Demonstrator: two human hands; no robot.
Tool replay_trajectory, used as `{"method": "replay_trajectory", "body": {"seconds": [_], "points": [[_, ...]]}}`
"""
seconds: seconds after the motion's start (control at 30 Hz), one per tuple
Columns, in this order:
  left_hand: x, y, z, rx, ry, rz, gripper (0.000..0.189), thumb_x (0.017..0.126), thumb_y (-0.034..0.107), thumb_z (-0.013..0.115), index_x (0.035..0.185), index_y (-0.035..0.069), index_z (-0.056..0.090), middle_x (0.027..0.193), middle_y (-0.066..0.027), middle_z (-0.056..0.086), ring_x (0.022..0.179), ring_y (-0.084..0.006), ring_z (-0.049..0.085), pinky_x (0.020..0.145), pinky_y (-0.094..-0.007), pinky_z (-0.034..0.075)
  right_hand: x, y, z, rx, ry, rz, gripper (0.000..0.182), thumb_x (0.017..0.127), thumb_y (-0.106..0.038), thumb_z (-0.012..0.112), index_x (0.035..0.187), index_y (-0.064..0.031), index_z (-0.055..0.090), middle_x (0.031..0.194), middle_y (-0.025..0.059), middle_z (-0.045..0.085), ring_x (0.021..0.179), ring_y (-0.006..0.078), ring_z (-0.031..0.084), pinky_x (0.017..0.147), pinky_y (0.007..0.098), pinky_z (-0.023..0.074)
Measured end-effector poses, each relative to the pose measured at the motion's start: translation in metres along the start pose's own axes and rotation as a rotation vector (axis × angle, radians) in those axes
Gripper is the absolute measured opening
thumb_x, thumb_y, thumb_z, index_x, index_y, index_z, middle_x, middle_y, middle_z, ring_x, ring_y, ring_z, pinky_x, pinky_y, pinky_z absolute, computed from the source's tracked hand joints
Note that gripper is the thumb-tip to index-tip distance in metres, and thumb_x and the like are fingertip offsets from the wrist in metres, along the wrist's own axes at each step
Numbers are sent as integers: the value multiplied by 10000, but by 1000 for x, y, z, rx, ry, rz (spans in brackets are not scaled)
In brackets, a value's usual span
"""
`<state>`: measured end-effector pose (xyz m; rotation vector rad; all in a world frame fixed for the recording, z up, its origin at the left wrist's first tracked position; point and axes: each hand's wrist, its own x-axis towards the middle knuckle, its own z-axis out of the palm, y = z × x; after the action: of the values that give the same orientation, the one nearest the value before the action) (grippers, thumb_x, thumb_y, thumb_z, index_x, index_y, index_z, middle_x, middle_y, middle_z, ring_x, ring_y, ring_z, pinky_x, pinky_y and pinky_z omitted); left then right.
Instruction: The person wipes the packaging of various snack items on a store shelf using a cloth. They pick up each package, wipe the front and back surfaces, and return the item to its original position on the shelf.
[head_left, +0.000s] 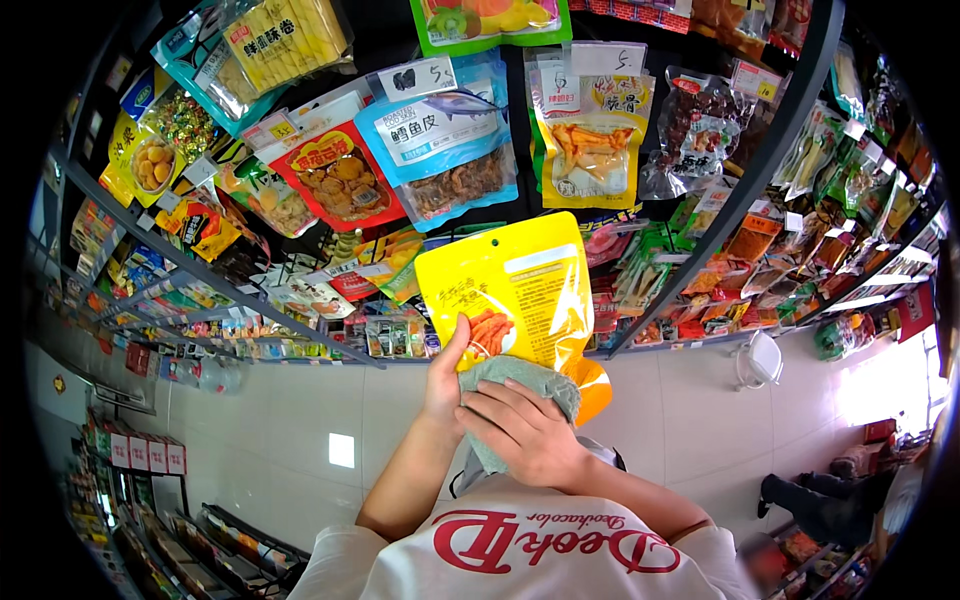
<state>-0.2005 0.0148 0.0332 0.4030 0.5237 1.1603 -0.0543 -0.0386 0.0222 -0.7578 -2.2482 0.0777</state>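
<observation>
A yellow snack pouch (540, 315) is held upright in front of my chest, its printed face towards me. My left hand (448, 371) grips its lower left side, the thumb lying over the front and the fingers hidden behind. A grey-green cloth (517, 369) covers the lower part of the pouch. My right hand (521, 435) presses the cloth against it with the fingers laid flat. An orange, bulging piece of packaging (592, 390) shows at the lower right of the pouch.
Snack bags hang on the rack ahead, among them a blue fish-skin pouch (442, 142) and a red bag (337, 176). Dark metal posts (727, 187) frame the rack. A white stool (759, 360) stands on the tiled floor (285, 420). At right is another person (832, 502).
</observation>
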Motion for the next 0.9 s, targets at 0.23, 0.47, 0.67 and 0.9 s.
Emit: {"method": "replay_trajectory", "body": {"seconds": [0.23,0.47,0.67,0.9], "points": [[-9,16,-16,-86,100,142,482,1028,389,429,1361,43,473,1313,-114,579,1183,-252,572,1007,-417,451,-6,34,-23,191,274,321,505,685,-1,653,1185,-42,595,1215,136,607,1119,317,587,932,403,450],[-13,13,-15,-94,51,73,458,1027,369,445,1376,74,468,1334,-100,574,1182,-251,578,984,-427,473,-12,33,-19,371,378,527,309,791,89,568,1083,-9,600,997,158,635,875,351,581,804,380,461],[-14,10,-2,-50,82,64,474,1025,402,439,1370,78,471,1332,-98,572,1186,-242,573,1000,-414,456,-5,20,-17,396,444,578,343,748,104,576,1071,-7,609,984,138,645,900,332,597,821,386,462],[-9,-8,11,47,115,65,533,1026,474,395,1352,60,479,1297,-84,584,1166,-214,574,990,-372,451,14,-7,1,87,176,100,413,767,-91,582,1173,-20,604,1209,135,615,1104,263,599,1007,431,436]]}}
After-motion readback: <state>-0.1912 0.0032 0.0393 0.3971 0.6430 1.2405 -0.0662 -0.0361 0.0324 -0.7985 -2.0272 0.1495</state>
